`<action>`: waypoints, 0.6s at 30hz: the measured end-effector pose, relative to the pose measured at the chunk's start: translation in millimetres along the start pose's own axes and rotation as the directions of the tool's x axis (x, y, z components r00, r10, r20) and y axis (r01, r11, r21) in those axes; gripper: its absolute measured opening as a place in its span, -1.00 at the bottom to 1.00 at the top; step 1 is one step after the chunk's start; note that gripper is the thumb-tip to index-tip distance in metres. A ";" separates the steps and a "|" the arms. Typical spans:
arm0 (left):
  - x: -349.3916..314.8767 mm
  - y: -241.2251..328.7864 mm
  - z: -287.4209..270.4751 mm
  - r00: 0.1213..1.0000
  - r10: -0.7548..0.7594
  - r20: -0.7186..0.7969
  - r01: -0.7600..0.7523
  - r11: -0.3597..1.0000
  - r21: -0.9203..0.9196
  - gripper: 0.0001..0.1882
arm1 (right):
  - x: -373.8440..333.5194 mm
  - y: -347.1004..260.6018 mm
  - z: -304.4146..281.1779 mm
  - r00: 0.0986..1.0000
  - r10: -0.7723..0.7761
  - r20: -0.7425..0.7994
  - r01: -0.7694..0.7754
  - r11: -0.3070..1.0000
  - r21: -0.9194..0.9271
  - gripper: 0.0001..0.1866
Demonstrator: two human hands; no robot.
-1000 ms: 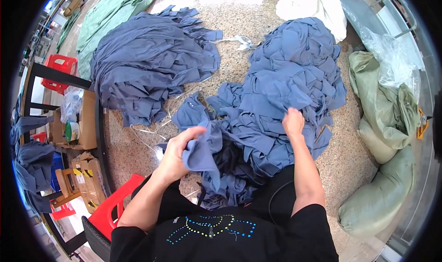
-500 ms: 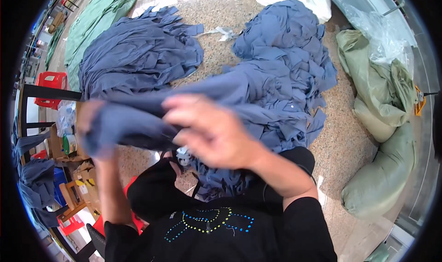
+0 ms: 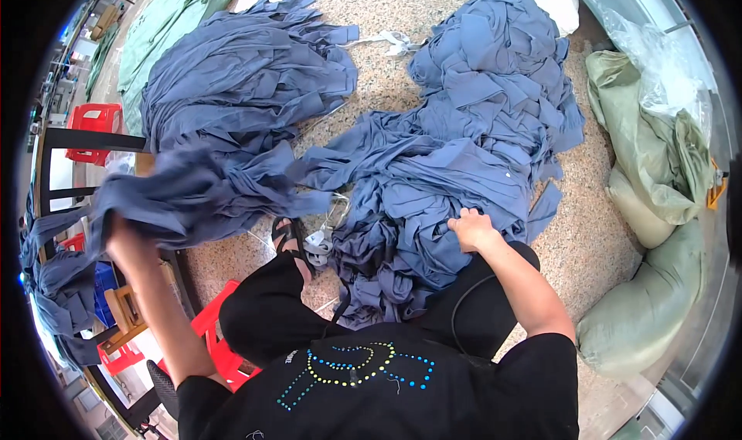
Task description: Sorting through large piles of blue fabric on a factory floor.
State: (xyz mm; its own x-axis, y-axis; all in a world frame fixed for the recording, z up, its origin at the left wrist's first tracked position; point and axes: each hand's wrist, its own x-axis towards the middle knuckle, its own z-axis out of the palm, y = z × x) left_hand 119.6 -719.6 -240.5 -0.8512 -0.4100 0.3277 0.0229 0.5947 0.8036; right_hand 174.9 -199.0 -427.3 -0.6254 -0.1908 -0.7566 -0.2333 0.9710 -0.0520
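My left hand [image 3: 127, 247] is out to the left, partly hidden behind a blue-grey piece of cloth [image 3: 201, 193] that it holds up; the cloth is smeared by motion and spreads toward the left pile. Down on the near part of the right-hand pile of blue-grey cloth [image 3: 471, 150], my right hand [image 3: 471, 230] has its fingers curled into the fabric. Another heap of the same cloth [image 3: 247, 69] lies at the far left, its strips fanned out. Darker folds of cloth [image 3: 379, 278] bunch between my knees.
Beside my left arm stand a black frame [image 3: 93, 139] and red plastic stools [image 3: 97, 131]. A green sheet [image 3: 178, 15] covers something at the far left. Stuffed green sacks [image 3: 645, 293] line the right, with clear plastic [image 3: 657, 69] behind. White straps [image 3: 394, 42] lie between the piles.
My left hand has swung the cloth further left. My right hand has left that cloth and gone down to the right, onto the near side of the right-hand pile.
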 end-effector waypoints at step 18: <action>-82.0 82.5 123.6 0.673 -0.166 0.721 0.262 0.965 -0.023 -0.91 | 18.6 70.2 -70.9 0.832 0.174 -0.527 0.430 0.397 0.811 -0.90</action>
State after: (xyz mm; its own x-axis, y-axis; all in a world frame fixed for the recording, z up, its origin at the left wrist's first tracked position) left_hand 126.5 -551.4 -262.5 -0.9545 0.1245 -0.2710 -0.1890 0.4501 0.8727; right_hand 94.1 -144.7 -398.8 -0.9531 -0.0656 -0.2954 0.2420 0.4206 -0.8744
